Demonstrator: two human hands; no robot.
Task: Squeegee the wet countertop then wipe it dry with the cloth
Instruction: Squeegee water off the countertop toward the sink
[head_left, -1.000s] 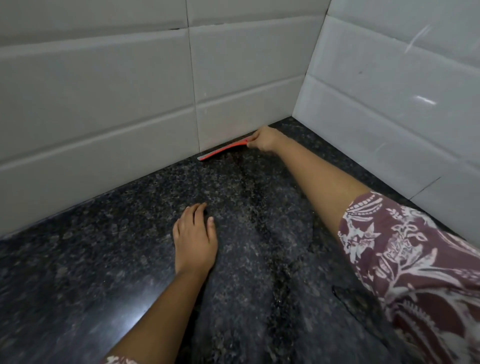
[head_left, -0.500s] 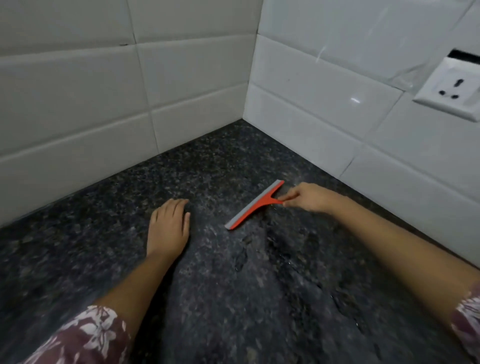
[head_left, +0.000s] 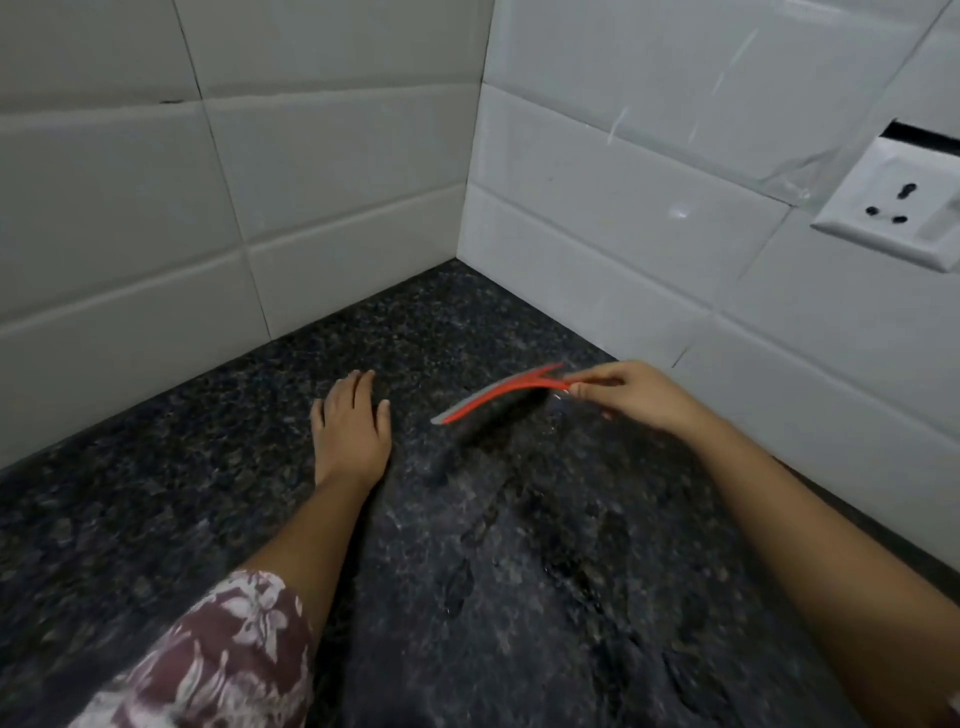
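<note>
The right hand (head_left: 641, 392) keeps a closed grip on the handle of the red squeegee (head_left: 501, 397), fingers curled around it near the right wall. The blade stretches out to the left from the hand, tilted, its grey rubber edge blurred (whether it touches the surface is hard to tell), with a dark shadow just under it. The left hand (head_left: 353, 423) lies flat on the dark speckled tabletop (head_left: 156, 519), fingers spread loosely and pinching nothing, palm down, a little apart from the blade tip. Wet streaks (head_left: 519, 545) glisten on the stone nearer the person. White tiles (head_left: 337, 182) line the corner, and a socket (head_left: 893, 202) sits on the right wall.
</note>
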